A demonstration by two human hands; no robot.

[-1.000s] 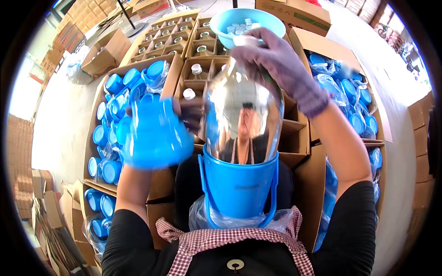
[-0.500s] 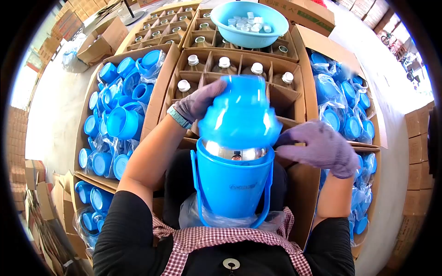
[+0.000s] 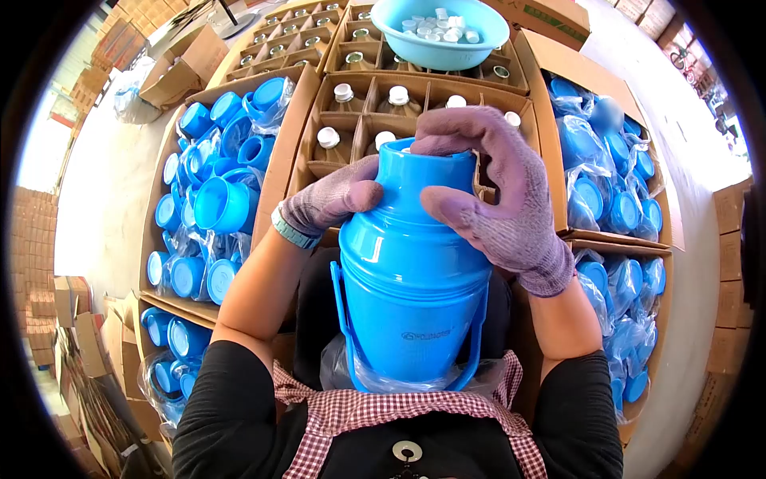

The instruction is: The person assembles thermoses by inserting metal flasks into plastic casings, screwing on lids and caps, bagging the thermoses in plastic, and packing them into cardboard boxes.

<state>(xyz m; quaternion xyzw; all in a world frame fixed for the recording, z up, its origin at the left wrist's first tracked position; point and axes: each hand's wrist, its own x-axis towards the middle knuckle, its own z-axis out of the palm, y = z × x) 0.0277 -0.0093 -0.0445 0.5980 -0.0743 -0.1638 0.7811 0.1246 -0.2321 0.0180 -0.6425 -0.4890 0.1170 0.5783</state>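
A blue plastic thermos body point(image 3: 407, 327) with a carrying handle point(image 3: 476, 335) stands upright between my knees, clear plastic film around its base. The blue thermos top point(image 3: 399, 243), a shoulder with a narrower neck, sits on the body's rim. My gloved left hand point(image 3: 331, 195) holds the left side of the top, thumb against the neck. My gloved right hand point(image 3: 503, 191) curls around the neck from the right, its fingers over the upper opening and its thumb at the front. The silvery inner liner is hidden under the top.
In front, a divided carton point(image 3: 367, 128) holds bottles with white caps. A light-blue basin point(image 3: 439, 56) of small clear cups stands beyond it. Cartons of blue plastic parts flank me, at left point(image 3: 267, 191) and right point(image 3: 558, 199).
The thermos top has come down onto the body and covers the shiny liner. My right hand has moved up and inward from beside the body to the neck.
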